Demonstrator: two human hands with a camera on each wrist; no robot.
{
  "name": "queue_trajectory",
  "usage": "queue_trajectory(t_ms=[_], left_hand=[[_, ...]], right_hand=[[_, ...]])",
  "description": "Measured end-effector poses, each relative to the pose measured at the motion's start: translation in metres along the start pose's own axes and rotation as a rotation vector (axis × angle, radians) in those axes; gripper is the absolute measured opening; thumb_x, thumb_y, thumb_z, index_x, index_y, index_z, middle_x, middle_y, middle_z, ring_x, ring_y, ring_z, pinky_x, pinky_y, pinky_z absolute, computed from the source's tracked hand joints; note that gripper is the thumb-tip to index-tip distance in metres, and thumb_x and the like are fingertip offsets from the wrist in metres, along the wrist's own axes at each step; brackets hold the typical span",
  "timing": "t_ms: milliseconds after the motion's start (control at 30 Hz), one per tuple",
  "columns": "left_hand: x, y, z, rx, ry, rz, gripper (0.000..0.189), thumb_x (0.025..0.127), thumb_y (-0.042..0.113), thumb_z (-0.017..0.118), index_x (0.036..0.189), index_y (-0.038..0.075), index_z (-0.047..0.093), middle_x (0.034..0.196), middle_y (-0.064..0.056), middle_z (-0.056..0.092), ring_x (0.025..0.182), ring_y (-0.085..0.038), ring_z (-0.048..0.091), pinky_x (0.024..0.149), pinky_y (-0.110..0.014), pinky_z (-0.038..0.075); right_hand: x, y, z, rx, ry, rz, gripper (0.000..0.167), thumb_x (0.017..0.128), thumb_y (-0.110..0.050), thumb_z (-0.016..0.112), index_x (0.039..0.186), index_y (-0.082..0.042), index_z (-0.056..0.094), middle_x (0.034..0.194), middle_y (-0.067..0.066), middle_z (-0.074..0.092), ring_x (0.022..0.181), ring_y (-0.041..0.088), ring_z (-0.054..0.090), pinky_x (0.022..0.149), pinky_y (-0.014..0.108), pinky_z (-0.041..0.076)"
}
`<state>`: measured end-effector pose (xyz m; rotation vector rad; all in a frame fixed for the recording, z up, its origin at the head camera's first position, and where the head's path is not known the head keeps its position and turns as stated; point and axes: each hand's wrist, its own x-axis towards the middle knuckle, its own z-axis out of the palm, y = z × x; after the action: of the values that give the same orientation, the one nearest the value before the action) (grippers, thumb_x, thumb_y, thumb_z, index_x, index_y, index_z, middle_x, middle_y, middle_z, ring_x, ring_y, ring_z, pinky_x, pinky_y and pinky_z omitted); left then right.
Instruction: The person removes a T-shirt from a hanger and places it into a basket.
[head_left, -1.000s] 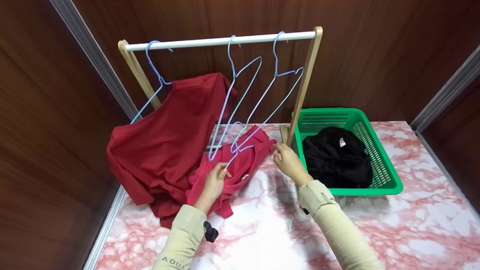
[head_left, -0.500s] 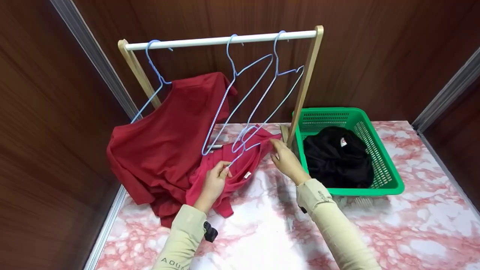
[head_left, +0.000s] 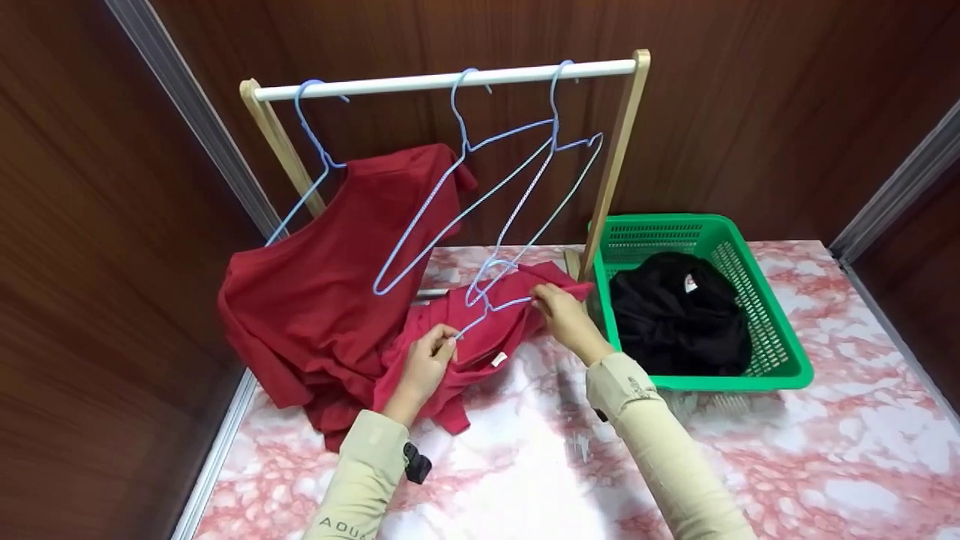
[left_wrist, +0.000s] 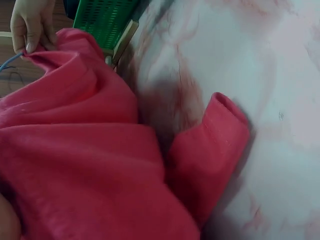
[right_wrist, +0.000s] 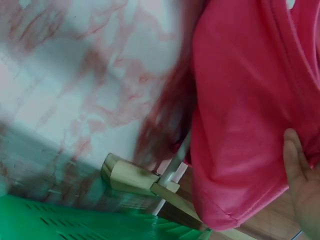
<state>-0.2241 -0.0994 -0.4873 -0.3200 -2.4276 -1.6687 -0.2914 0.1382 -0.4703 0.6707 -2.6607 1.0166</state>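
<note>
In the head view my left hand (head_left: 426, 369) pinches the left arm of a loose blue wire hanger (head_left: 487, 307), together with the edge of a pink shirt (head_left: 465, 352). My right hand (head_left: 564, 319) pinches the shirt near its far right shoulder, where the hanger's right arm ends. The hanger's hook lies over the pink cloth. A white tag shows at the neckline. In the right wrist view, fingers (right_wrist: 295, 157) rest against the pink cloth. The left wrist view shows a loose sleeve (left_wrist: 215, 150) on the marbled surface.
Behind the hands stands a rack with a white rail (head_left: 405, 84) and wooden legs. A dark red shirt (head_left: 337, 285) hangs on its left hanger. Two bare blue hangers (head_left: 420, 217) hang right of it. A green basket (head_left: 784, 330) with a black garment (head_left: 679, 322) stands at right.
My right hand has shifted slightly left and drawn pink cloth out past the hanger's right end. The bare middle hanger has swung, its lower corner moving left. My left hand has stayed nearly in place.
</note>
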Motion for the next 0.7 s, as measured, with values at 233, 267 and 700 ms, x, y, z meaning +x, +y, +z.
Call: queue_trajectory(t_ms=[233,267,700], left_hand=[[0.005,0.012,0.005,0.282,-0.006,-0.021,0.016,0.092,0.022,0.06,0.1,0.008,0.064,0.08,-0.007,0.066,0.071,-0.011,0.053,0.068,-0.027,0.045],[0.006,0.015,0.007,0.315,-0.008,-0.015,0.02,0.093,0.024,0.06,0.105,0.009,0.064,0.084,-0.007,0.067,0.073,-0.013,0.056,0.069,-0.03,0.046],[0.015,0.033,0.022,0.496,0.054,0.082,0.027,0.095,0.036,0.055,0.099,0.01,0.063,0.087,-0.007,0.067,0.077,-0.027,0.065,0.066,-0.044,0.051]], right_hand=[[-0.002,-0.002,-0.003,-0.144,0.025,0.022,0.015,0.092,-0.014,0.06,0.1,-0.007,0.07,0.094,0.01,0.069,0.09,0.028,0.067,0.079,0.044,0.052],[-0.002,-0.002,-0.003,-0.155,0.029,0.011,0.015,0.091,-0.015,0.061,0.1,-0.007,0.071,0.094,0.01,0.069,0.09,0.028,0.067,0.079,0.043,0.052],[-0.002,-0.005,-0.015,-0.016,-0.065,0.016,0.021,0.09,-0.017,0.063,0.106,-0.009,0.073,0.105,0.009,0.073,0.103,0.026,0.066,0.09,0.043,0.05]])
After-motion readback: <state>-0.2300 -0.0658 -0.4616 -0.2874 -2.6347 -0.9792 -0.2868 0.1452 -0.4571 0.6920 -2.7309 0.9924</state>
